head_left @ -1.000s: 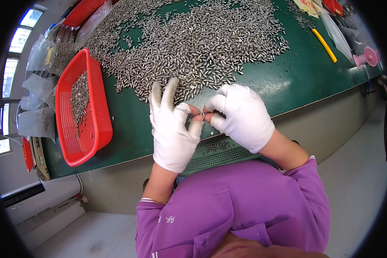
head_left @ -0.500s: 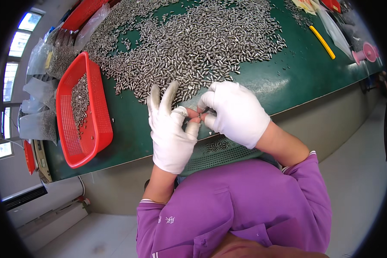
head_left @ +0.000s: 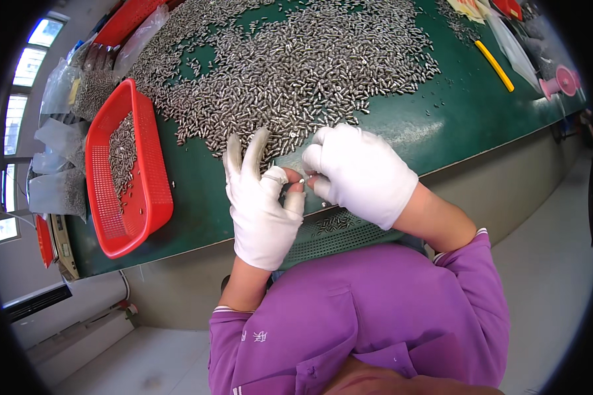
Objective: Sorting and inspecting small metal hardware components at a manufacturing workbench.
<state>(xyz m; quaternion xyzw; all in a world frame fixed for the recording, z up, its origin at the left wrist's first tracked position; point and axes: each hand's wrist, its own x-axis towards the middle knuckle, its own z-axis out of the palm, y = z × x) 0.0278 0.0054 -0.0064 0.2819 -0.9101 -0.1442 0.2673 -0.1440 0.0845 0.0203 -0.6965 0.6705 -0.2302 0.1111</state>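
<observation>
My left hand (head_left: 262, 214), in a white glove with bare thumb and index fingertips, pinches a small shiny metal part (head_left: 302, 181). Its other fingers stretch toward the near edge of a wide pile of small cylindrical metal parts (head_left: 310, 72). Just right of it, my right hand (head_left: 362, 172), also white-gloved, has thumb and fingers curled together close to that part. A narrow gap separates the two hands' fingertips. What the right fingertips hold, if anything, is too small to make out.
A red plastic basket (head_left: 153, 178) with more parts stands on the green table (head_left: 402, 141) at left. Bagged parts (head_left: 56, 191) lie beyond it. Below my hands, a green basket (head_left: 303, 249) holds several parts. A yellow handle-like strip (head_left: 494, 64) and pink spool (head_left: 560, 81) are at right.
My right fingertips have drawn slightly away from the left ones, opening a small gap. The metal part now shows in my left pinch. My left hand has shifted very little.
</observation>
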